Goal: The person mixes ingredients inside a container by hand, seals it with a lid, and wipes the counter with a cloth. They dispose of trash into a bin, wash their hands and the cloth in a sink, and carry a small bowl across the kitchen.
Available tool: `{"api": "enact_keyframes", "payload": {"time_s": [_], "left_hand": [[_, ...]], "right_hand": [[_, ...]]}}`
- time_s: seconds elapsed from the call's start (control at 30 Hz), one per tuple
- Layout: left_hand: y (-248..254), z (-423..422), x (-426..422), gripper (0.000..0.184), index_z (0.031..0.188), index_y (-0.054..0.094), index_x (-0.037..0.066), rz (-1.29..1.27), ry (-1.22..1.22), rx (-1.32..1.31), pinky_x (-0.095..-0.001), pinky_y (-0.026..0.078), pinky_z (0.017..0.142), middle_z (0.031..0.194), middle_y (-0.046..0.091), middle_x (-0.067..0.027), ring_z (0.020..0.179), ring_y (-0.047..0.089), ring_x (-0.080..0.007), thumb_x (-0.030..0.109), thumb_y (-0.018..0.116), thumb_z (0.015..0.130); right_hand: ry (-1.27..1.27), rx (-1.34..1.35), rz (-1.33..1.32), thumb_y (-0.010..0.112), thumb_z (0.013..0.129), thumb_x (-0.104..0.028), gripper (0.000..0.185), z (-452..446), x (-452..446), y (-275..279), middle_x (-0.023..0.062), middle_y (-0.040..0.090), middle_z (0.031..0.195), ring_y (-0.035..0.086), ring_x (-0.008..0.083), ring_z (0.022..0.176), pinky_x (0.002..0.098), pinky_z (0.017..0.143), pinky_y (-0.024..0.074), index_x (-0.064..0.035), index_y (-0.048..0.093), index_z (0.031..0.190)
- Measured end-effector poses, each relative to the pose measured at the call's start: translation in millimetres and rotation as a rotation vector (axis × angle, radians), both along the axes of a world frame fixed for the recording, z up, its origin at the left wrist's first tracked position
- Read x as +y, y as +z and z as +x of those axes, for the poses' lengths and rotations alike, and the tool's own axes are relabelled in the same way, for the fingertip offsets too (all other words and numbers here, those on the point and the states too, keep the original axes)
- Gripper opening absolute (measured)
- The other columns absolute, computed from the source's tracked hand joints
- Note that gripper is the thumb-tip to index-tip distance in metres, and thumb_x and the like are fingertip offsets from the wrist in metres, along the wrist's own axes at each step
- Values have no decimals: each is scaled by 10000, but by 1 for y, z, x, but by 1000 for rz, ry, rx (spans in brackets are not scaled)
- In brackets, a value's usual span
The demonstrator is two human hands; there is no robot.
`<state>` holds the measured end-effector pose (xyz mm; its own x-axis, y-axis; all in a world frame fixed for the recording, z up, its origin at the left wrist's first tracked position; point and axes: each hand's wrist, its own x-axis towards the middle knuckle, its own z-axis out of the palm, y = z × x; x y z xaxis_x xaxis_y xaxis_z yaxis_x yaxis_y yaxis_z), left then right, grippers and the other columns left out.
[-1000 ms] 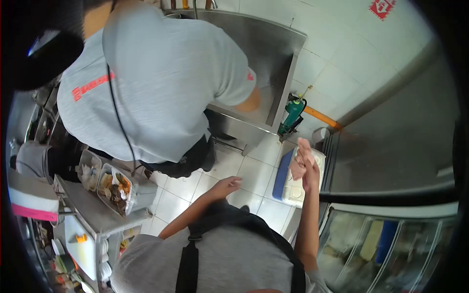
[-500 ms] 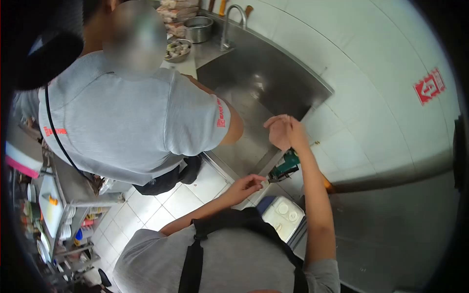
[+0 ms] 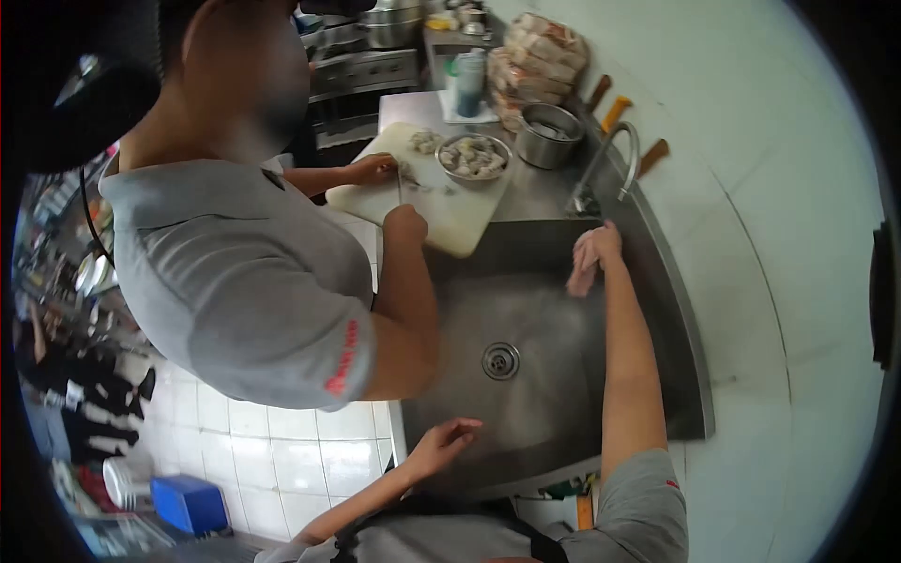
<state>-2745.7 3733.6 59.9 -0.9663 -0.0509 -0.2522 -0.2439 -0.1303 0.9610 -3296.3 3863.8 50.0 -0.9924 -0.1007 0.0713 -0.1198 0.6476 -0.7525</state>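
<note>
My right hand [image 3: 608,240] is stretched out over the far right part of the steel sink [image 3: 554,366], just below the faucet [image 3: 627,155]. Its fingers are closed on a limp pink piece [image 3: 582,272] that hangs down; whether it is cloth or meat I cannot tell. Over the sink's near left edge is my left hand [image 3: 441,448], fingers loosely extended, holding nothing. The drain [image 3: 500,360] lies between the two hands.
A co-worker [image 3: 244,272] stands close on my left, cutting with a knife on a white board [image 3: 460,225]. A bowl of chopped food [image 3: 473,157], a metal pot [image 3: 549,134] and stacked bags [image 3: 535,66] sit beyond the sink. The tiled wall [image 3: 751,235] runs along the right.
The view has swung toward the sink and cutting board. My right hand has moved from the sink's near right corner to below the faucet, still holding the pink piece. My left hand remains open.
</note>
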Motion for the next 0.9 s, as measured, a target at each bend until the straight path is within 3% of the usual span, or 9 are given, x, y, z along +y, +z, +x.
{"api": "enact_keyframes", "payload": {"time_s": [0.13, 0.27, 0.4, 0.53, 0.6, 0.73, 0.8, 0.87, 0.9], "left_hand": [[-38, -14, 25, 285, 1225, 563, 34, 20, 192, -76, -286, 452, 917, 1075, 647, -57, 1029, 591, -124, 69, 534, 944], [-26, -79, 49, 308, 1240, 552, 37, -57, 191, -85, -293, 459, 905, 1064, 644, -65, 1008, 593, -140, 90, 547, 936], [-2, -194, 54, 374, 1293, 508, 39, -250, 255, 44, -337, 459, 928, 1186, 584, -108, 1110, 553, -202, 194, 545, 955], [10, -332, 48, 501, 1382, 416, 64, -517, 559, 323, -367, 356, 1042, 1389, 400, -171, 1310, 368, -282, 308, 520, 957], [12, -385, 44, 579, 1416, 363, 59, -227, 540, 203, -365, 310, 1071, 1441, 336, -192, 1321, 348, -286, 428, 434, 975], [41, -406, 28, 633, 1313, 507, 50, 291, 373, -103, -363, 312, 1056, 1365, 455, -214, 1255, 438, -293, 552, 344, 964], [40, -399, 15, 655, 1219, 600, 54, 110, 209, -303, -370, 357, 1008, 1298, 533, -217, 1215, 484, -306, 590, 334, 952], [-17, -410, 17, 465, 910, 700, 44, -551, 257, 7, -394, 434, 832, 954, 638, -173, 928, 582, -331, 465, 502, 891], [-30, -409, 25, 412, 845, 701, 42, -610, 381, 225, -397, 441, 791, 870, 628, -155, 847, 576, -332, 423, 546, 859]], "right_hand": [[277, 417, 87, 503, 855, -60, 363, -27, -39, -18, 120, 598, 1054, 617, 251, 957, 366, 852, 493, -57, 616, 1201], [513, 328, 44, 510, 877, -99, 287, 4, -38, 11, 147, 538, 1100, 569, 329, 1009, 406, 887, 465, -118, 654, 1125], [431, 553, -52, 556, 844, -67, 280, 27, -30, 6, 143, 584, 1042, 596, 275, 973, 366, 866, 477, -70, 635, 1113], [391, -158, -461, 646, 864, -154, 251, 74, -18, 28, 78, 634, 877, 628, 190, 787, 294, 745, 501, -25, 619, 1077], [286, -497, -823, 670, 879, -208, 307, 87, -19, 18, 40, 645, 834, 624, 154, 699, 266, 679, 501, -11, 617, 1109], [401, -847, -1192, 645, 910, -221, 343, 102, -11, 38, 39, 642, 886, 628, 149, 762, 271, 701, 504, 1, 585, 1165], [455, -859, -1272, 623, 919, -265, 325, 89, 6, 47, 43, 630, 906, 621, 143, 830, 285, 738, 505, -17, 584, 1125], [350, -812, -1313, 614, 914, -343, 338, 90, 9, 60, 47, 617, 924, 615, 146, 845, 304, 735, 507, -44, 586, 1069], [288, -825, -1316, 617, 906, -376, 354, 83, 17, 50, 51, 615, 934, 615, 154, 828, 309, 718, 507, -58, 585, 1058]]}}
